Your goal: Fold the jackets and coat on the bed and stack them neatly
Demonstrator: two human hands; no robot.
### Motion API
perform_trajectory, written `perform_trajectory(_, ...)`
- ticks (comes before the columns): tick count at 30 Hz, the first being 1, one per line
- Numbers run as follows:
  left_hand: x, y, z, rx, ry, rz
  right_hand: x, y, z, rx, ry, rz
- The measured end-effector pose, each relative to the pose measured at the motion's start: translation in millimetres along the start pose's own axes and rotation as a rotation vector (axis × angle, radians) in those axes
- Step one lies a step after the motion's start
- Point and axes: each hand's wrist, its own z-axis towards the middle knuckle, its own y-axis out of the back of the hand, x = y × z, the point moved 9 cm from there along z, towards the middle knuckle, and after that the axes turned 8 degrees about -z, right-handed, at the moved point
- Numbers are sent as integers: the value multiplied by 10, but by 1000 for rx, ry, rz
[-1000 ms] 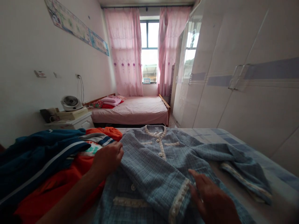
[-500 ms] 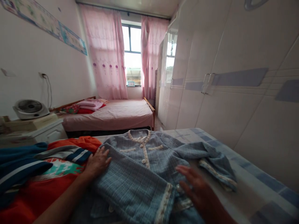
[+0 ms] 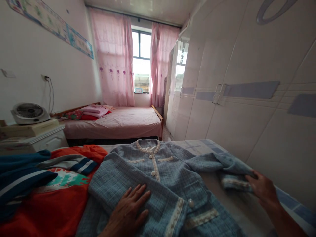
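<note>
A blue-grey woven jacket (image 3: 170,177) with cream braided trim and round white buttons lies front up before me. One of its sleeves is folded across the front, its trimmed cuff near the lower middle. On that folded sleeve my left hand (image 3: 130,210) rests flat, fingers spread. My right hand (image 3: 265,189) pinches the other sleeve near its cuff at the right, lifting it slightly; the cuff is a little blurred. Left of the jacket lies an orange-red garment (image 3: 61,207) with a white and green print. A dark blue garment (image 3: 27,177) with white stripes overlaps it.
The clothes lie on a surface with a blue-and-white checked cover (image 3: 197,144). A white wardrobe (image 3: 247,131) rises along the right. Behind stands a bed (image 3: 123,123) with pink bedding. A fan (image 3: 31,113) sits on a box over a white cabinet (image 3: 49,141) at the left.
My left hand has moved right and nearer, from the jacket's shoulder onto the folded sleeve. My right hand has moved right and taken hold of the other sleeve, raising its end.
</note>
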Motion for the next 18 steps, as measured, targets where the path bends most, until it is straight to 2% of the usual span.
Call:
perform_trajectory(1,18,4,6,-3,3,-12,218,204,23,-87,0,30)
perform_trajectory(3,50,15,15,-17,17,-44,865,667,-53,-320,118,87)
perform_trajectory(4,66,22,16,-29,30,-69,1236,880,-175,-436,214,141)
perform_trajectory(6,120,54,10,-74,82,-157,1994,1156,-573,-545,489,305)
perform_trajectory(8,216,127,-17,-156,165,-313,2700,1194,-1163,-443,860,425)
perform_trajectory(10,347,238,-72,-267,262,-513,3213,994,-1890,-164,1227,413)
perform_trajectory(12,467,329,-126,-342,338,-718,3413,689,-2581,142,1503,337)
perform_trajectory(13,521,359,-144,-362,372,-806,3413,578,-2836,232,1595,331)
perform_trajectory(14,565,378,-152,-368,399,-877,3382,467,-2986,302,1630,326)
perform_trajectory(16,634,394,-150,-370,440,-953,3277,261,-2975,361,1548,324)
perform_trajectory(18,662,367,-128,-341,471,-945,3125,48,-2659,351,1342,281)
